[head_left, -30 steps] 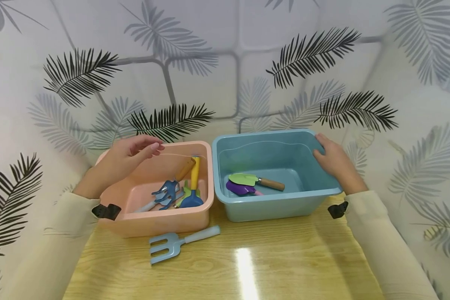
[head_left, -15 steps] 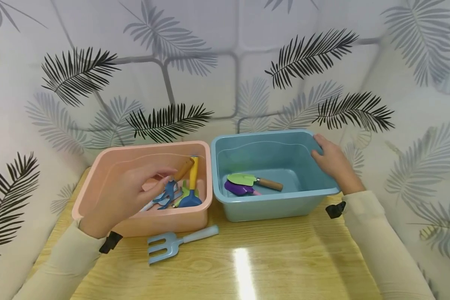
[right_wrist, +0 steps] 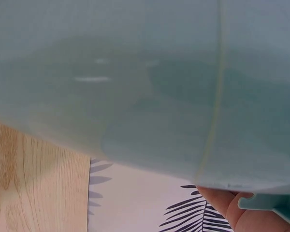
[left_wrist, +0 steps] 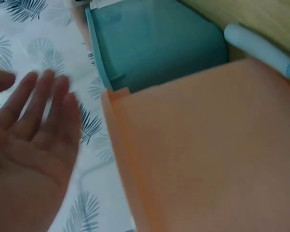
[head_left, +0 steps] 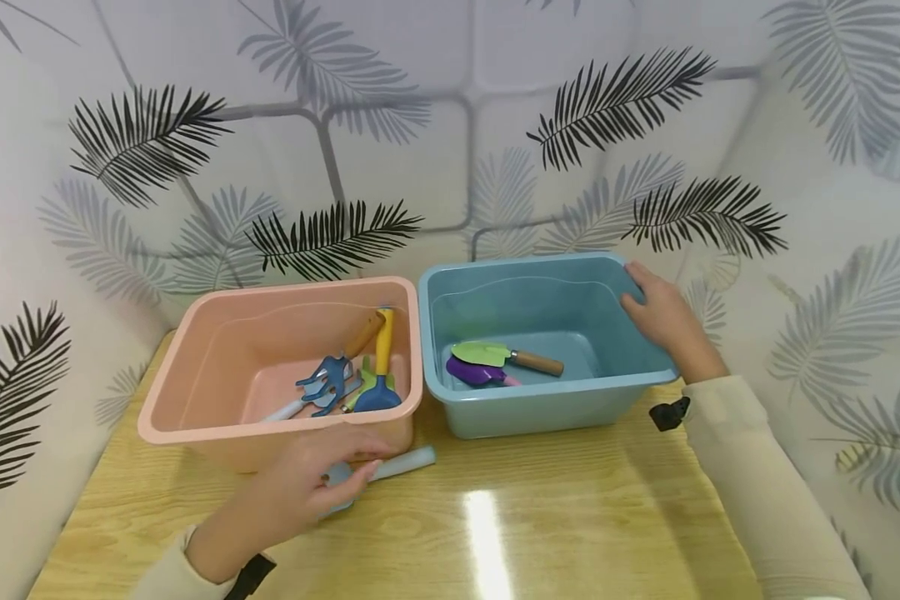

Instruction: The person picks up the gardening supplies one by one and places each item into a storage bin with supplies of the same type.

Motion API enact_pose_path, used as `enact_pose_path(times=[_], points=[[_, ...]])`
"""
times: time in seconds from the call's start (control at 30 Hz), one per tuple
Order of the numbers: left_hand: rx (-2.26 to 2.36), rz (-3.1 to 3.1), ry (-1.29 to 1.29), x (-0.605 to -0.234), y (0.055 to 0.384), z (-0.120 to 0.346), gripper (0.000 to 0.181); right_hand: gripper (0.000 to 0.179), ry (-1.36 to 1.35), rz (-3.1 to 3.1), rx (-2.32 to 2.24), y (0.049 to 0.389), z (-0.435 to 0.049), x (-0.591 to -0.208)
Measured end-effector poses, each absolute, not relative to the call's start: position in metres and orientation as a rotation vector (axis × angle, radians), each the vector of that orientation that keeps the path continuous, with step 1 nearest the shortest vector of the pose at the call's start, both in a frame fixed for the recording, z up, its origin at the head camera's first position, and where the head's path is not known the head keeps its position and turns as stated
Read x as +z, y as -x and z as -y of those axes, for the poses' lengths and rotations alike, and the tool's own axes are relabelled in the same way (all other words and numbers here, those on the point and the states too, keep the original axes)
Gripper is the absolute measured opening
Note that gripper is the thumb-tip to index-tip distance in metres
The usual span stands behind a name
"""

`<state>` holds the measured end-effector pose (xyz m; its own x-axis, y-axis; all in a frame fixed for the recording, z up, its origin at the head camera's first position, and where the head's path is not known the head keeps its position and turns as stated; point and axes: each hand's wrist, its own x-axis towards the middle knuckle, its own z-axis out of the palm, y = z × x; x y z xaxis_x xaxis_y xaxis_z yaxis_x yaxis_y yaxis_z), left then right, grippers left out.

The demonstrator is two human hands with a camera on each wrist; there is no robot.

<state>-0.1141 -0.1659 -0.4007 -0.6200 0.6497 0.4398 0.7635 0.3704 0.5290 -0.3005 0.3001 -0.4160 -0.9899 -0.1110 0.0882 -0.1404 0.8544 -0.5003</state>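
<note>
My left hand hovers in front of the pink tub, over a light-blue hand fork on the table. Its fingers are loosely extended with nothing between them, as the left wrist view also shows. The hand covers most of the fork's tined end; the pale handle points right. My right hand grips the right rim of the blue tub, thumb on the inner side. In that tub lie a green trowel with a wooden handle and a purple trowel.
Several small garden tools lie in the pink tub, among them a blue shovel with a yellow handle and a dark-blue claw rake. The tubs stand side by side on a wooden table, before a leaf-patterned cloth.
My left hand has come from above the pink tub, forward and down over the fork on the table. The right hand stays on the blue tub's rim.
</note>
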Motion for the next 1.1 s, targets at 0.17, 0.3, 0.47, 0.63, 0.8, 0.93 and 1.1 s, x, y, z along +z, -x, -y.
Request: enact_pose_path(times=[0.17,0.3,0.47,0.63,0.8,0.93,1.1], points=[[-1.028,2.784,1.265,-0.425,0.11,0.164,0.019,0.058,-0.206,2.966,0.806,0.301,-0.299,-0.416],[-0.863,2.972,1.218,-0.443,0.109,0.166,0.029,0.058,-0.203,2.964,0.802,0.301,-0.299,-0.416],[-0.848,3.011,1.162,-0.463,0.114,0.17,0.029,0.058,-0.202,2.963,0.791,0.302,-0.3,-0.416],[-0.931,3.006,1.114,-0.479,0.119,0.172,0.028,0.058,-0.205,2.965,0.796,0.301,-0.299,-0.415],[-0.906,3.043,1.07,-0.492,0.123,0.173,0.031,0.058,-0.207,2.971,0.803,0.299,-0.298,-0.414],[-0.862,3.048,1.045,-0.504,0.126,0.174,0.031,0.058,-0.201,2.969,0.802,0.299,-0.297,-0.415],[-0.858,3.011,1.027,-0.515,0.131,0.177,0.035,0.059,-0.194,2.97,0.798,0.3,-0.297,-0.416]])
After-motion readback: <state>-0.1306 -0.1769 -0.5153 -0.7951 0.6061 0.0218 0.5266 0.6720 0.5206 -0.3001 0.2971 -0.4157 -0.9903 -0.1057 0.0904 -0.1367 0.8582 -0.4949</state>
